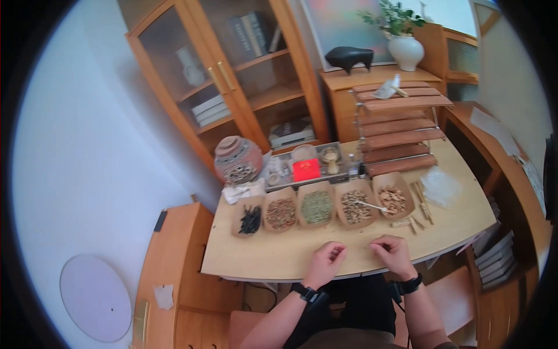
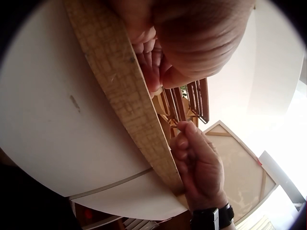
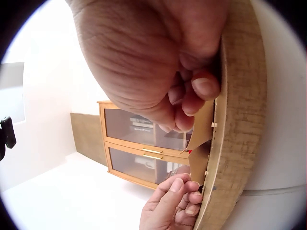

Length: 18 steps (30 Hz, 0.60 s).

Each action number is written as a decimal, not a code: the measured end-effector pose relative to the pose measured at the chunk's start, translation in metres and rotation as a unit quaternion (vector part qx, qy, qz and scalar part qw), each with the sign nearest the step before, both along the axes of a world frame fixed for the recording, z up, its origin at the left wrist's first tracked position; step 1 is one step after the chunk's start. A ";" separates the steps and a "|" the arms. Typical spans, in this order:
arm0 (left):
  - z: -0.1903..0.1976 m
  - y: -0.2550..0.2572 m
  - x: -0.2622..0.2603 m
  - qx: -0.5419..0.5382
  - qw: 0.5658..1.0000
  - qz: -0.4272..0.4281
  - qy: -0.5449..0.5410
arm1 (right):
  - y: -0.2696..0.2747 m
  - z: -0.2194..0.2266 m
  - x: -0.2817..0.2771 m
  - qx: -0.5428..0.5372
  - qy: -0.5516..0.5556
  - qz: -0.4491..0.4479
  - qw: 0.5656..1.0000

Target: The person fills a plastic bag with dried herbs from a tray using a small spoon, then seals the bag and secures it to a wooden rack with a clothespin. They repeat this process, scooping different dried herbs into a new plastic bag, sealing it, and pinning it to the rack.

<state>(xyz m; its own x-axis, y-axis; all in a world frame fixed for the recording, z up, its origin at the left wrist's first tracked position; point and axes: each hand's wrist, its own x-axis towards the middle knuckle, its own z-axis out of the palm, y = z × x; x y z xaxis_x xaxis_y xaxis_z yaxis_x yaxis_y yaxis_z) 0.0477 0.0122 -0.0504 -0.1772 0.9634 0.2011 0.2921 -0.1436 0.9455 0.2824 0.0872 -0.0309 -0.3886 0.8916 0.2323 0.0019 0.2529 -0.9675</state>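
Both hands rest at the table's front edge, fingers loosely curled, with nothing visible in them. My left hand [image 1: 326,263] is in front of the paper tray of green bits [image 1: 317,207]; my right hand [image 1: 393,255] lies to its right, below some short wooden pieces [image 1: 401,223]. A gap separates the two hands. The left wrist view shows the right hand [image 2: 199,163] beyond the board edge, thumb near the index finger. In the right wrist view, the left hand [image 3: 170,203] has its fingers bent. Other trays hold black strips [image 1: 250,220], reddish-brown bits [image 1: 280,213] and tan pieces [image 1: 392,199].
A white spoon [image 1: 372,206] lies across a tray of brown pieces. Behind stand a patterned jar [image 1: 238,160], a red packet [image 1: 306,170] on a grey tray and a slatted wooden rack [image 1: 398,131]. Thin sticks [image 1: 422,200] and a clear plastic bag [image 1: 440,187] lie at the right.
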 end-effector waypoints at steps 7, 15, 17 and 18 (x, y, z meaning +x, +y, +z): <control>0.014 -0.004 0.002 0.014 0.999 -0.012 0.028 | 0.003 -0.006 -0.001 -0.022 -0.011 -0.021 0.999; 0.025 -0.010 0.001 0.032 0.998 -0.041 0.030 | 0.000 -0.004 -0.006 0.014 -0.041 -0.037 0.998; 0.025 -0.012 0.000 0.041 0.998 -0.043 0.037 | 0.000 -0.004 -0.006 0.021 -0.057 -0.055 0.997; 0.023 -0.013 0.000 0.046 0.997 -0.049 0.045 | 0.000 -0.003 -0.007 0.025 -0.056 -0.058 0.996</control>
